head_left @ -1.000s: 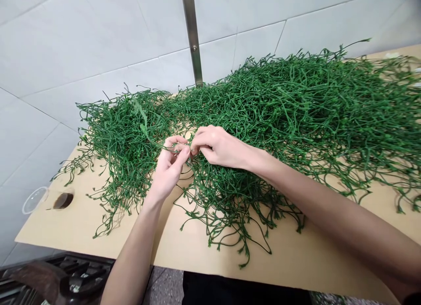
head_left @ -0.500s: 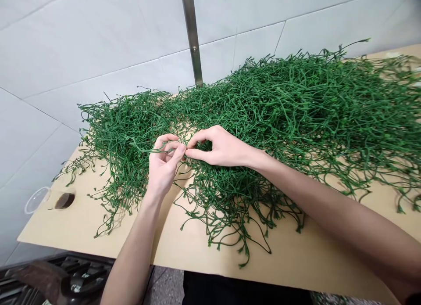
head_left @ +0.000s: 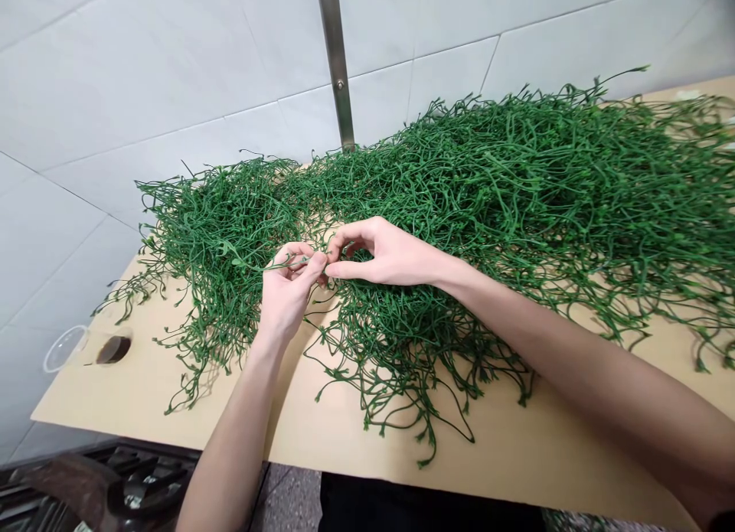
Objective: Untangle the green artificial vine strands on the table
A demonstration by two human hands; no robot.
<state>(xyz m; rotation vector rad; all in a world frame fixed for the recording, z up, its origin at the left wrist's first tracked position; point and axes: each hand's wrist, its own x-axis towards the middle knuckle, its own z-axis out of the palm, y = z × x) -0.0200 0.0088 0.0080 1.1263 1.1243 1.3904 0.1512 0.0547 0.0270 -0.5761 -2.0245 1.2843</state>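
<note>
My left hand is closed in a pinch around thin green artificial plant stems, whose leafy ends stick out to the left. Thumb and forefinger of my right hand come together right at the left fingertips. Whatever lies between the right fingers is too small and hidden to make out. Both hands are above a gap between a smaller heap of green stems on the left and a much larger heap on the right.
The heaps lie on a tan board against a white tiled wall with a metal strip. A clear plastic cup with dark contents lies at the left edge. Below stands a dark plastic crate.
The stems in my left hand have shifted slightly, and its fingers have curled in a little. My right hand stays almost in the same place.
</note>
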